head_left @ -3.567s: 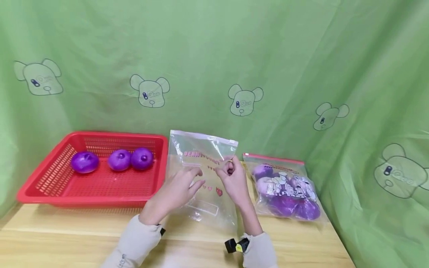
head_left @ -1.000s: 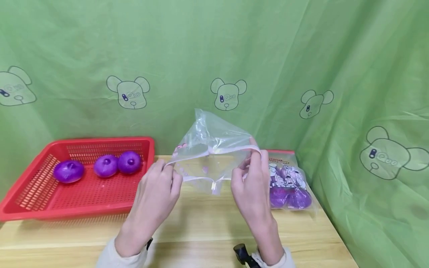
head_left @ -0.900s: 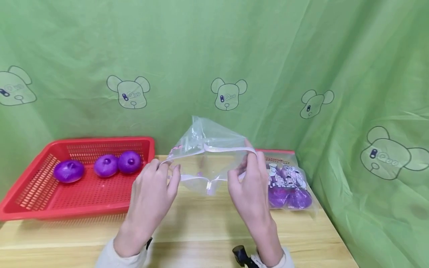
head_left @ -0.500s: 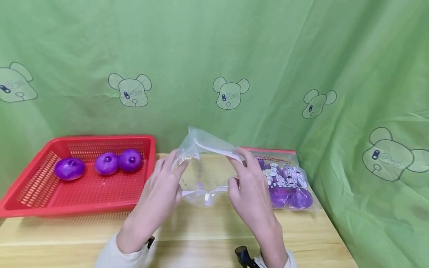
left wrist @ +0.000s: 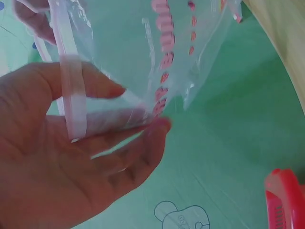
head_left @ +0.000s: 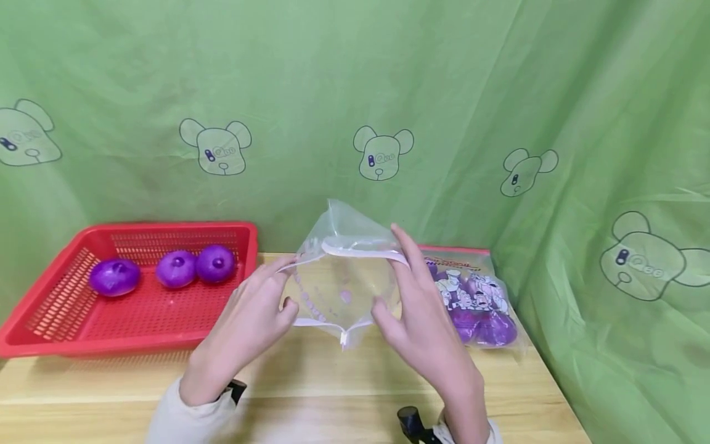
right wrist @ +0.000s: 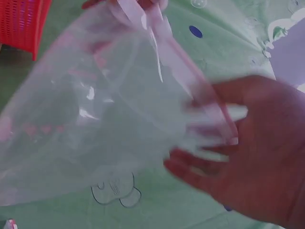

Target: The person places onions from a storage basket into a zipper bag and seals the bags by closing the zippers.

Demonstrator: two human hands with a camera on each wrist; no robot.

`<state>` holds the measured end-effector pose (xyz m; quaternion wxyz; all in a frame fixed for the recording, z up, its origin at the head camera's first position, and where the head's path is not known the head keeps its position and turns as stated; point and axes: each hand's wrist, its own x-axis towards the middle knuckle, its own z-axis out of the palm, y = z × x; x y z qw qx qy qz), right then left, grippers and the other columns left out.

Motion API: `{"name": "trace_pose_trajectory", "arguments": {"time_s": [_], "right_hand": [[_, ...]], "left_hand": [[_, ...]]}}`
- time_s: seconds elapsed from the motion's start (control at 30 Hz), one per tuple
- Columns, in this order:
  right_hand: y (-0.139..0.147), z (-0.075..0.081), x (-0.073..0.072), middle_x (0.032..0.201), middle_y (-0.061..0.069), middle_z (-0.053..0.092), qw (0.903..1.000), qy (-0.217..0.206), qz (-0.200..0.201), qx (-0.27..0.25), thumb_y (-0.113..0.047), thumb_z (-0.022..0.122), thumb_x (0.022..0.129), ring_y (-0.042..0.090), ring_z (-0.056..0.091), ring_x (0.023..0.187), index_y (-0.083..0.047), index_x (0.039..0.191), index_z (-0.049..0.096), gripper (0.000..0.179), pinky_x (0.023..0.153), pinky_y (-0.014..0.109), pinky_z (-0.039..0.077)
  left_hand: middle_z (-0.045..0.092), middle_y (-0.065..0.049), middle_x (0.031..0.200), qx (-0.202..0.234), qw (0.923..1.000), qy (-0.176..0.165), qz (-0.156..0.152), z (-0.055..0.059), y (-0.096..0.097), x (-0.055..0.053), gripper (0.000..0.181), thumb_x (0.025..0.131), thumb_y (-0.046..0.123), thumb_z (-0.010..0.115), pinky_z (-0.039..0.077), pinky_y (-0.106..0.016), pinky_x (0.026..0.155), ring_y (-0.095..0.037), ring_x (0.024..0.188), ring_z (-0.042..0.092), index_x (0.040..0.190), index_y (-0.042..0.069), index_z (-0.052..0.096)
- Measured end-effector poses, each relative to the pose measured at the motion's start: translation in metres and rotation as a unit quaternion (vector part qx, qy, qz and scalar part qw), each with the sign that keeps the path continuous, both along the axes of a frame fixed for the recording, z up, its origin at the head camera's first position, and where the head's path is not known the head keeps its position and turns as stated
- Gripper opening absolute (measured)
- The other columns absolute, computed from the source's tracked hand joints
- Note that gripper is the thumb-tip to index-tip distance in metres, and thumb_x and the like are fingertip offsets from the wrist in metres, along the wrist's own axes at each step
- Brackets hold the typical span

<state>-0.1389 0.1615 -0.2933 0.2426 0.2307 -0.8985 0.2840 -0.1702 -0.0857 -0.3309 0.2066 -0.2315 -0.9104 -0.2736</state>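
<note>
A clear zip bag [head_left: 355, 225] with a white zip strip and pink print hangs above the table, mouth spread wide and facing me. My left hand [head_left: 249, 320] grips its left edge; in the left wrist view, that hand [left wrist: 95, 157] has its thumb inside the mouth and its fingers outside. At the right edge my right hand [head_left: 429, 320] holds the strip, index finger stretched up along the outside. The right wrist view blurs this hand [right wrist: 257, 152], its fingers on both sides of the strip. The white slider [head_left: 344, 338] sits at the mouth's near edge.
On the left stands a red basket [head_left: 150, 345] with three purple onion-like things [head_left: 215, 264] inside. A filled, red-topped zip bag [head_left: 477, 302] lies on the wooden table [head_left: 333, 382] at the right. Green printed cloth [head_left: 310, 74] hangs behind and to the right.
Earlier the bag was flat and upright with its mouth closed. Both hands have since spread its mouth open and tilted it toward me, shifting their hold along the edges.
</note>
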Motion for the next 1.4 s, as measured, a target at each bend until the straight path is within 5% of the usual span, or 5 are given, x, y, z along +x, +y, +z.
{"name": "trace_pose_trajectory", "arguments": {"time_s": [0.23,0.47,0.77,1.1,1.4], "right_hand": [[0.006,0.005,0.001,0.164,-0.006,0.019,0.9955,-0.063,0.062,0.033,-0.041,0.090,0.070,0.023,0.022,0.149,-0.026,0.151,0.042,0.095,0.113,0.061,0.029],[-0.008,0.000,-0.010,0.160,0.004,0.032,0.9940,-0.051,0.077,0.059,-0.036,0.083,0.081,0.026,0.032,0.145,-0.028,0.141,0.055,0.068,0.110,0.058,0.035],[-0.029,-0.009,-0.033,0.153,0.011,0.043,0.9932,-0.025,0.088,0.073,-0.028,0.081,0.084,0.031,0.049,0.133,-0.017,0.137,0.057,0.059,0.106,0.053,0.043],[-0.045,-0.024,-0.062,0.159,0.011,0.033,0.9862,-0.101,0.117,0.059,-0.014,0.080,0.084,0.029,0.038,0.142,-0.018,0.150,0.043,0.076,0.111,0.047,0.037],[-0.057,-0.026,-0.067,0.158,0.006,0.035,0.9905,-0.093,0.086,0.052,-0.010,0.080,0.083,0.024,0.038,0.143,-0.013,0.149,0.043,0.076,0.113,0.042,0.036]], "left_hand": [[0.065,-0.005,0.128,-0.017,0.9969,-0.067,-0.036,0.003,-0.012,-0.005,0.041,0.079,0.000,0.062,0.050,-0.031,0.072,-0.018,0.083,0.057,0.120,0.003,0.069],[0.061,-0.014,0.132,-0.083,0.9908,-0.087,-0.062,0.002,-0.023,-0.002,0.043,0.091,0.010,0.068,0.050,-0.045,0.099,-0.029,0.117,0.062,0.131,0.000,0.060],[0.061,-0.017,0.124,-0.098,0.9919,-0.074,-0.034,0.003,-0.024,0.007,0.040,0.094,0.012,0.062,0.052,-0.046,0.095,-0.032,0.109,0.062,0.129,-0.005,0.059],[0.065,-0.018,0.116,-0.043,0.9991,0.003,0.001,-0.033,-0.034,-0.043,0.026,0.091,0.004,0.067,0.054,-0.046,0.092,-0.032,0.107,0.065,0.115,-0.005,0.067],[0.064,-0.010,0.109,0.061,0.9978,0.022,0.011,-0.033,-0.049,-0.053,0.025,0.096,0.004,0.055,0.056,-0.040,0.085,-0.023,0.097,0.064,0.121,0.005,0.058]]}}
